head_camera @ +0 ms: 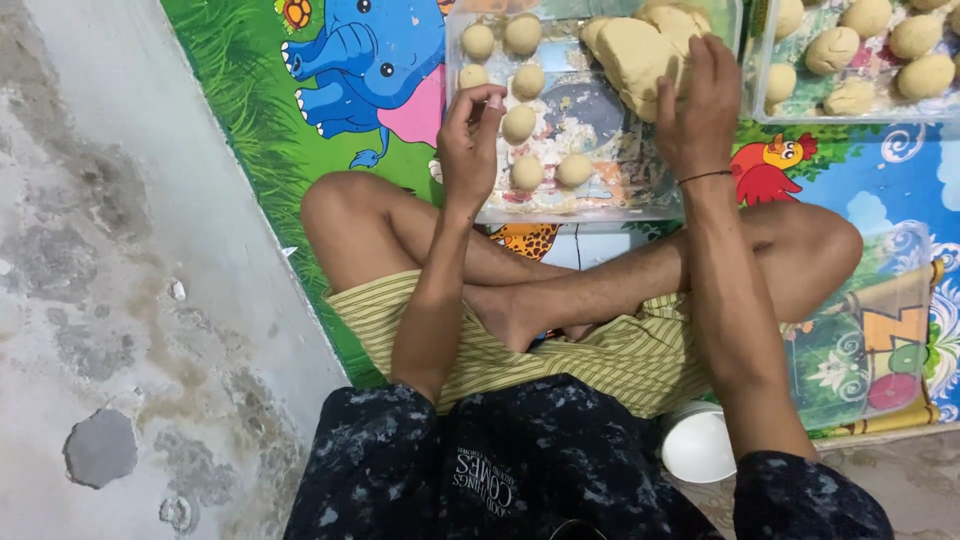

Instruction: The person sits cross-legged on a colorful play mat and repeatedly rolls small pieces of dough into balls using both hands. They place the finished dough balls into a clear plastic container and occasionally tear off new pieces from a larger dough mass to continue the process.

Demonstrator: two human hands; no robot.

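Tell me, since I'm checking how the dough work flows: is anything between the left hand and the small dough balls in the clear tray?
Nothing visible. The left hand hovers at the clear tray edge, right beside the dough balls. The right hand rests apart on the big dough lump.

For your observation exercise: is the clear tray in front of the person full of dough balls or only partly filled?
Partly filled. The clear tray holds a few dough balls and a big dough lump under the right hand; bare patches show.
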